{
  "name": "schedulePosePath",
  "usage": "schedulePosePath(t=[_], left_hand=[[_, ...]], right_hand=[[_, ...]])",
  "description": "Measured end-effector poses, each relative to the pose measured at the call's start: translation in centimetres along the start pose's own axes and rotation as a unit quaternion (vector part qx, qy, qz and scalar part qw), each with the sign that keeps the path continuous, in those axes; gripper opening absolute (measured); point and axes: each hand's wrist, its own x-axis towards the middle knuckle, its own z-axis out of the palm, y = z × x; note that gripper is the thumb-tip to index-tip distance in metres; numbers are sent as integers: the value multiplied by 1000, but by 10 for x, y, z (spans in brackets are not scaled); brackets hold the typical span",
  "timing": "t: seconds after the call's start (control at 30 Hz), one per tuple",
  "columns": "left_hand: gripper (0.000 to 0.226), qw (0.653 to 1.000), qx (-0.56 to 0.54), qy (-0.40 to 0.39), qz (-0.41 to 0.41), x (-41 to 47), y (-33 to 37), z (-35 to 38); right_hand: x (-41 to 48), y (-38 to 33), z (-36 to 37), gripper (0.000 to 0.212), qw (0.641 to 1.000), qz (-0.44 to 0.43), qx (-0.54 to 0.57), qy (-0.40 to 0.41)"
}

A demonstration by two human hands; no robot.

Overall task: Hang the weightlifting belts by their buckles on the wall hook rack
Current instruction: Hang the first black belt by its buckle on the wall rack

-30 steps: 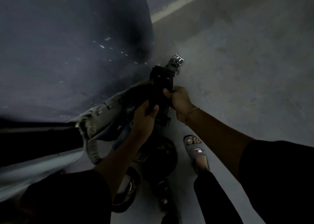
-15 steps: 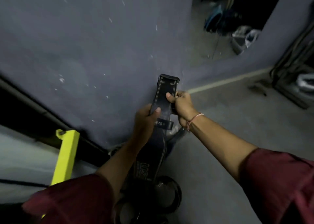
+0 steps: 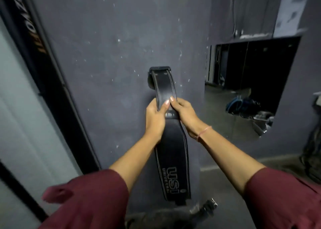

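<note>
Hardware behind the top end of the black belt (image 3: 171,150) is hidden. The leather folds over a dark shape on the wall (image 3: 107,58), and it cannot be made out whether that shape is a hook or where this belt's buckle sits. The belt's lower end is lost behind a blurred grey strap (image 3: 161,217) at the bottom edge of the view. That strap carries a metal buckle (image 3: 211,204), and what it rests on is unclear. Both upper arms run out of frame in maroon sleeves (image 3: 90,202).

The belt hangs flat against the wall, close to the wall's right edge, with its wide, white-lettered part lowest. To the left, bare wall runs broad up to a black strip with orange letters (image 3: 37,37) along its left edge. To the right, just past the wall's corner, a mirror (image 3: 251,82) is set in the next wall, with a sheet of paper (image 3: 291,10) above it. Bare floor (image 3: 231,195) lies below.

The left hand (image 3: 155,118) grips the belt's left edge on the narrow part, fingers curled behind and thumb laid over the front. The right hand (image 3: 185,113) grips the right edge at the same height, its thumb also on the front. The two thumb tips touch or nearly touch on the leather. A thin thread band (image 3: 204,133) circles the right wrist.
</note>
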Motion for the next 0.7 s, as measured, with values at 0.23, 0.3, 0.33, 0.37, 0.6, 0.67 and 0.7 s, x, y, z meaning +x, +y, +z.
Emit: schedulePosePath(t=[0.23,0.3,0.33,0.37,0.6,0.67,0.7], left_hand=[[5,997,-16,4,76,54,75,-3],[4,996,-17,-7,93,60,87,-2],[6,995,-14,-9,100,63,92,-2],[7,994,-13,-9,106,68,97,-2],[7,994,-11,3,105,92,114,-8],[7,996,-12,3,92,94,111,-9],[7,996,-11,7,85,96,109,-9]], right_hand=[[-20,-34,7,37,995,-72,-10,-68],[-15,-48,8,30,997,-62,16,-36],[-13,-53,9,28,998,-58,28,-26],[-11,-56,9,28,997,-54,36,-29],[-12,-41,13,34,991,-61,87,-77],[-12,-34,15,32,991,-71,84,-78],[-13,-30,16,30,991,-71,86,-73]])
